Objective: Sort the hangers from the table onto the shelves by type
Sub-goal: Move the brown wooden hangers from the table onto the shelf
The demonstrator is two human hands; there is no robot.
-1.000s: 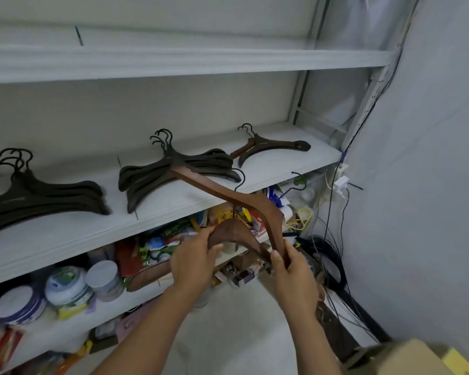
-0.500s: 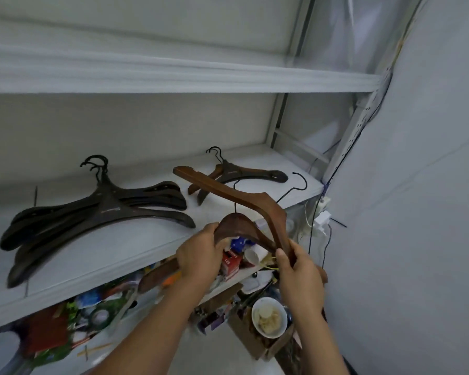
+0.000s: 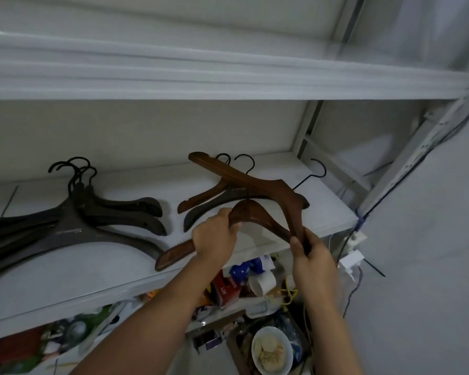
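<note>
Both held hangers have moved in over the shelf (image 3: 92,266), now overlapping the brown pile (image 3: 201,198) lying there. The left grip (image 3: 214,236) curls round the lower hanger (image 3: 255,212) at its arch; the right grip (image 3: 313,253) pinches that hanger's end together with the upper hanger (image 3: 255,182). Further left lie black hangers (image 3: 106,220).
</note>
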